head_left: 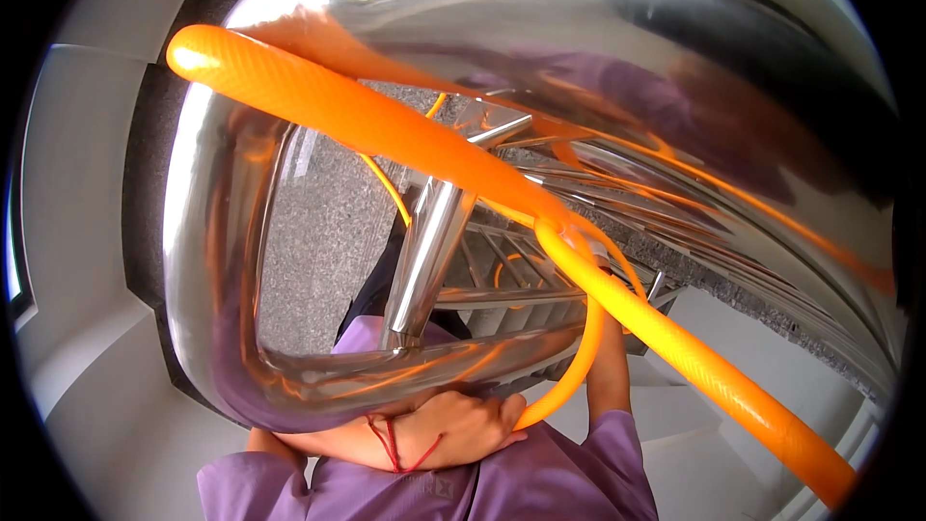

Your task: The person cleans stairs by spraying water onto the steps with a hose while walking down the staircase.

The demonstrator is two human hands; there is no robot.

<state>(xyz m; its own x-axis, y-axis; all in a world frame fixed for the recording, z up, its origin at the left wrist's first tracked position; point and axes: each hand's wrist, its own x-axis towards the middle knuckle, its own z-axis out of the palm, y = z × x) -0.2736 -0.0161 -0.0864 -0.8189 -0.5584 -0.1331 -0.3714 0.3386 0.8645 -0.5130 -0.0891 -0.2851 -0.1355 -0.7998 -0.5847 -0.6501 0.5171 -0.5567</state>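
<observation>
A thick orange hose crosses diagonally over a polished steel handrail. My left hand, with red string at the wrist, is closed around a looped part of the hose, below the rail's lower bar. My right forearm rises at the right, behind the hose. Where the hose strands cross, my right hand is mostly hidden behind them, and its fingers cannot be made out. Thinner-looking lengths of hose hang beyond the rail.
A steel post joins the rail bars. Below are a speckled grey floor, more stair railings and steps. A white wall stands at the left. My purple shirt is at the bottom.
</observation>
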